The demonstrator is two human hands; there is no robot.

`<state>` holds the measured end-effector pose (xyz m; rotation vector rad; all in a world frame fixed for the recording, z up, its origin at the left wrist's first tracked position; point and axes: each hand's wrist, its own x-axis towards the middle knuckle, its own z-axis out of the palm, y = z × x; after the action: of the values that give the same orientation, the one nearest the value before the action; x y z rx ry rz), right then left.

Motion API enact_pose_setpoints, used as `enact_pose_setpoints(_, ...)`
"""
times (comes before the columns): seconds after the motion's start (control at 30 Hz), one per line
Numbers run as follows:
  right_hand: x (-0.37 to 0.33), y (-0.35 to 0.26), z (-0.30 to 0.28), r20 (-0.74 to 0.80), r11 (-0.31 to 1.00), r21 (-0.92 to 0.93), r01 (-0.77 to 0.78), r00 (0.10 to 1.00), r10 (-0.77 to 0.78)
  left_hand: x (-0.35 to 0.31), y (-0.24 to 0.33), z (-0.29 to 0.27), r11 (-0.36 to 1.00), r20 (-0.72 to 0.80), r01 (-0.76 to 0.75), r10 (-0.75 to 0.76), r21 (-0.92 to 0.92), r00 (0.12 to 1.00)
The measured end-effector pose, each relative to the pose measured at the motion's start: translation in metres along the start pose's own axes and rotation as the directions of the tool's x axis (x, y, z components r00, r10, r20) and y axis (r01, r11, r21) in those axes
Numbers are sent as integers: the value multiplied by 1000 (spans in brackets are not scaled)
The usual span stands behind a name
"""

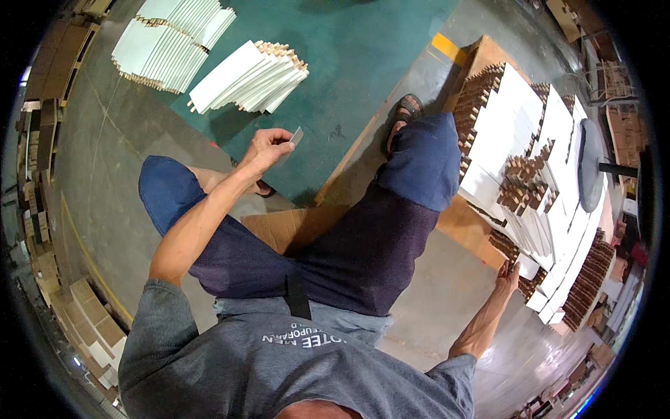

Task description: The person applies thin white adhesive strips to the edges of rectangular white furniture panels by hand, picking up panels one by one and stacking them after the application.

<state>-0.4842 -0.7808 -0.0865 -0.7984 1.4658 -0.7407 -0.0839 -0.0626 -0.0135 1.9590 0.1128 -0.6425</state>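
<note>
My left hand (268, 149) is raised above the green floor, with thumb and fingers pinching a small thin flat grey blade-like piece (296, 135). Part of that piece is covered by the fingers. Out to the right, my right hand (510, 275) grips the near end of a white board (528, 267) at the edge of a large stack. Its fingertips are partly hidden against the board. The stacked white boards (504, 133) have brown, finger-like ends and lie on a wooden base.
Two bundles of white slats, one nearer (244, 78) and one farther (167, 42), rest on the green floor (349, 63) ahead. A brown cardboard piece (286, 227) is between my legs. A dark round-edged object (590, 166) stands beside the right stack. Cartons (98, 318) line the left.
</note>
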Motion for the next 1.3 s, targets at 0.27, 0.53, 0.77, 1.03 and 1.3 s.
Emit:
enact_pose_setpoints(0.27, 18, 5, -6, 94, 997, 40, -61, 994, 57, -2, 17, -1, 999, -5, -8, 8, 45, 1000)
enact_pose_setpoints(0.53, -8, 0, -8, 133, 992, 95, -81, 989, 68, -4, 12, -7, 999, -61, -33, 32, -4, 998)
enact_pose_setpoints(0.77, -124, 61, -46, 209, 784, 608, 124, 928, -309, 2, 5, -1, 996, -14, -82, 81, -33, 997)
enact_pose_setpoints(1.03, -265, 2, 1, 620, 786, 617, -32, 634, -461, 0, 8, -1, 989, -20, -140, 139, -40, 990)
enact_pose_setpoints(1.3, -361, -76, 174, 512, 691, 689, 219, 528, -677, -3, 57, -11, 906, -99, -326, 311, -270, 945)
